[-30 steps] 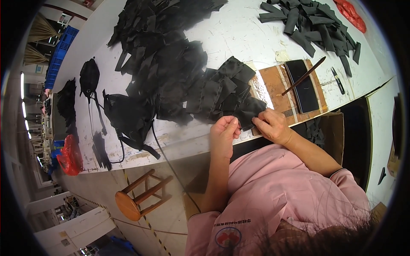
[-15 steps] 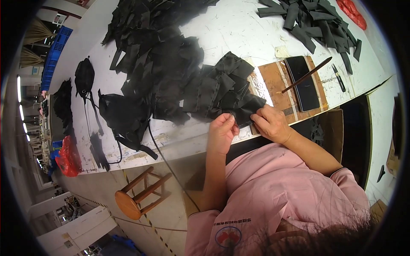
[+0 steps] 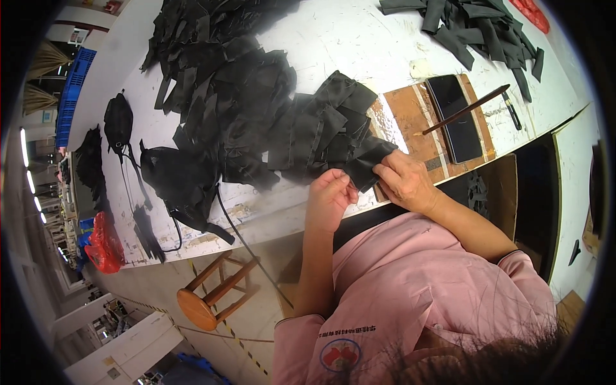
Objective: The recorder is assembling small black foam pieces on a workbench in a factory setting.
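Observation:
My right hand [image 3: 407,183] grips a black fabric piece [image 3: 370,159] by its right end, at the front edge of the white table. Close by on the left, my left hand [image 3: 332,197] is closed in a pinch at the near left edge of the same piece. Its fingertips hide exactly what part they hold. Beyond both hands spreads a large overlapping heap of black fabric pieces [image 3: 253,122], which reaches up to the held one.
Right of my hands, a brown board [image 3: 404,119] bears a phone [image 3: 452,115] and an upright brown stick [image 3: 471,108]. A pen [image 3: 511,112] lies beyond. Black strips [image 3: 478,29] are piled far right. Black pouches, a red bag [image 3: 104,244] and a wooden stool [image 3: 197,309] are leftward.
The whole view has shifted slightly. My hands keep nearly the same hold, with the right hand still on the fabric piece and the left still pinched beside it.

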### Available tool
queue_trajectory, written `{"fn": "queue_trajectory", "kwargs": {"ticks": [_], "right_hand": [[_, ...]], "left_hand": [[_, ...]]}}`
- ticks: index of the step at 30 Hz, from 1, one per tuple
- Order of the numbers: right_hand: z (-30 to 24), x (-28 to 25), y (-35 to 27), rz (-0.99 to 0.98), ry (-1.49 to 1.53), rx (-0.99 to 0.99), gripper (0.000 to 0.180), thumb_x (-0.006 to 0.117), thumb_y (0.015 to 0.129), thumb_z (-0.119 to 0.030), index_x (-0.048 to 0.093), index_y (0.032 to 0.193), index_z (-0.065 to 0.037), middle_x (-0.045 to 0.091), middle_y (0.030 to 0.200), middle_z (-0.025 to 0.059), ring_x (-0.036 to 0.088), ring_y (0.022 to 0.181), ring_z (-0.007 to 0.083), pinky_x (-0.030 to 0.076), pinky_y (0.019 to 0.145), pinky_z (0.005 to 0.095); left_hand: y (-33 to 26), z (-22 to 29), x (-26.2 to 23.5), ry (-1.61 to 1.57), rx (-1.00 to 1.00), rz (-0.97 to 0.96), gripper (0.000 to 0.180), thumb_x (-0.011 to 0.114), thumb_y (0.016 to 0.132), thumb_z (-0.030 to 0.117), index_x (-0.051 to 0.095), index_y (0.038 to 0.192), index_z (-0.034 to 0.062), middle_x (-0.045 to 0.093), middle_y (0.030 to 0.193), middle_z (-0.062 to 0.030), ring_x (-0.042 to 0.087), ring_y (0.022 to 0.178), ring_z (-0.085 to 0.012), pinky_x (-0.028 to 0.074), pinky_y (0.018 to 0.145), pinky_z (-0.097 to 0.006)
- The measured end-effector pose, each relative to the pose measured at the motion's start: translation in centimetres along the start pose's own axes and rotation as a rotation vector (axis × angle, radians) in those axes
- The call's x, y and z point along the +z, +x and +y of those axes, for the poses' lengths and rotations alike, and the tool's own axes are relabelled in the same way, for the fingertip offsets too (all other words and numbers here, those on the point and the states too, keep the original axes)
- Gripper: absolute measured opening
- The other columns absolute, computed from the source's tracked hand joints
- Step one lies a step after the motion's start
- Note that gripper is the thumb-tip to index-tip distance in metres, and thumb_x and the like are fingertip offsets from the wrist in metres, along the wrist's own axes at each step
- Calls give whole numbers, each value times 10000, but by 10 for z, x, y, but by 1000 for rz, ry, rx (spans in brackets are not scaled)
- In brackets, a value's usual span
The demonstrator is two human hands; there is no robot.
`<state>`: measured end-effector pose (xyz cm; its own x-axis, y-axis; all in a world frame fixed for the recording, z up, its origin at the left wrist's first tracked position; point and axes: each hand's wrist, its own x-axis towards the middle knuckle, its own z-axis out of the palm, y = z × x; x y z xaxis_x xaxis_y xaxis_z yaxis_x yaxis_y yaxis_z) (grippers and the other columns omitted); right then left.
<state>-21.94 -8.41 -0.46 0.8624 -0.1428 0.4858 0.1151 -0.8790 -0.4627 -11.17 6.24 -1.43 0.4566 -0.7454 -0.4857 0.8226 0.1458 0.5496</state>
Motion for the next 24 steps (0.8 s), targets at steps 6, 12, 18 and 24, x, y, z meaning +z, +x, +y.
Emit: {"fn": "queue_trajectory", "kwargs": {"ticks": [6, 12, 18, 24], "right_hand": [[-1, -3, 4, -15, 40, 48, 206, 624, 591, -34, 532, 775, -19, 423, 680, 69, 493, 633, 218, 423, 487, 307], [1, -4, 4, -43, 66, 68, 206, 620, 591, -29, 532, 777, -23, 424, 681, 71, 492, 636, 219, 424, 491, 308], [1, -4, 4, -38, 82, 71, 205, 620, 595, -30, 528, 778, -22, 428, 687, 73, 498, 647, 224, 426, 501, 314], [1, -3, 3, -58, 88, 96, 189, 608, 613, -31, 524, 782, -26, 433, 695, 76, 503, 656, 230, 424, 503, 321]], "left_hand": [[-1, -1, 0, 32, -1, -19, 35, 478, 805, 41, 488, 789, 11, 520, 670, -84, 496, 567, -151, 407, 546, -252], [-2, -3, -4, 21, 21, -14, 29, 475, 813, 37, 486, 821, 12, 525, 686, -83, 505, 590, -154, 414, 564, -259], [-2, -3, -4, -8, 18, -34, 27, 474, 811, 33, 487, 822, 11, 530, 695, -89, 505, 595, -158, 415, 576, -267], [-2, -3, -3, 4, 27, -51, 43, 479, 818, 54, 486, 820, 11, 536, 702, -92, 510, 598, -160, 416, 575, -267]]}}
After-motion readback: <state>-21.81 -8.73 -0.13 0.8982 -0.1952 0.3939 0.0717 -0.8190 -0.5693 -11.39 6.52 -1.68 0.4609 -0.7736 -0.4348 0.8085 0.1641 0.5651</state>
